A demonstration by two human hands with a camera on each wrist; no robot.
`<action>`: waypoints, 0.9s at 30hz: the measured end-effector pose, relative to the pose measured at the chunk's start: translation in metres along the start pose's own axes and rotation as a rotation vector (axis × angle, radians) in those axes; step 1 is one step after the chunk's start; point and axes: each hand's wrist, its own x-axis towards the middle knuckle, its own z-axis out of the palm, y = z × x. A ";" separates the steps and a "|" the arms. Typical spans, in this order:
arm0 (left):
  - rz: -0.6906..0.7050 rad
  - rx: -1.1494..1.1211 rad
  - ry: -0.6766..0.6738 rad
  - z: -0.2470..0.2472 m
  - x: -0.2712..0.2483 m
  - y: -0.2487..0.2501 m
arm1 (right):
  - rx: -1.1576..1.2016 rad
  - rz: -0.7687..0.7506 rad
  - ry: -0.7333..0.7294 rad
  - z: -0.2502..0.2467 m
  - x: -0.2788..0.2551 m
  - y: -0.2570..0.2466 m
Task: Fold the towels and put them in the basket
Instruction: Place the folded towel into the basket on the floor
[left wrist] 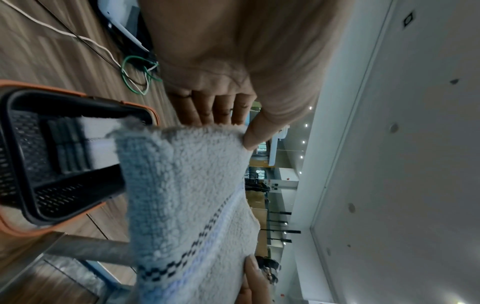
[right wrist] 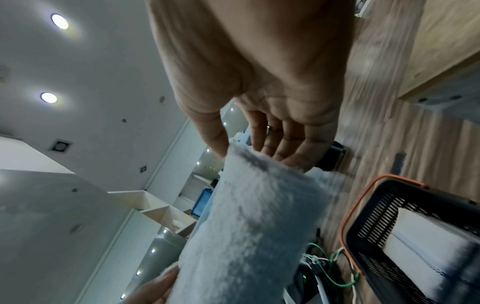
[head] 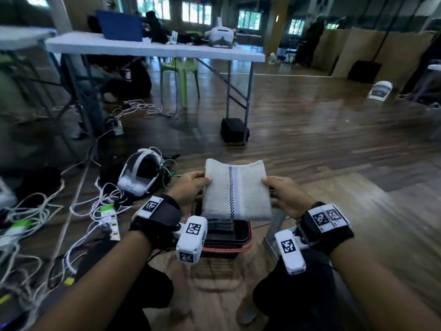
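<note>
A folded white towel (head: 236,189) with a checkered and lilac stripe hangs flat between both hands, just above the basket. My left hand (head: 191,187) pinches its left edge, thumb on top and fingers (left wrist: 207,111) underneath. My right hand (head: 284,189) pinches the right edge the same way, thumb above the towel (right wrist: 249,216) and fingers below. The black basket (head: 245,237) with an orange rim stands on the floor under the towel. It holds a folded white towel (left wrist: 98,142) with dark stripes, also in the right wrist view (right wrist: 428,242).
A white headset (head: 138,173) and a tangle of cables with power strips (head: 107,218) lie on the floor to the left. A folding table (head: 152,47) and a green chair (head: 179,72) stand beyond. My knees frame the basket at the bottom of the head view.
</note>
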 end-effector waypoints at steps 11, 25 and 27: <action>-0.452 0.217 0.096 -0.025 0.148 -0.107 | -0.163 0.445 -0.033 0.037 0.157 0.093; -0.454 0.524 0.116 -0.034 0.348 -0.231 | -0.288 0.507 0.083 0.046 0.381 0.216; -0.406 0.527 0.147 -0.034 0.372 -0.246 | -0.274 0.487 0.102 0.048 0.404 0.228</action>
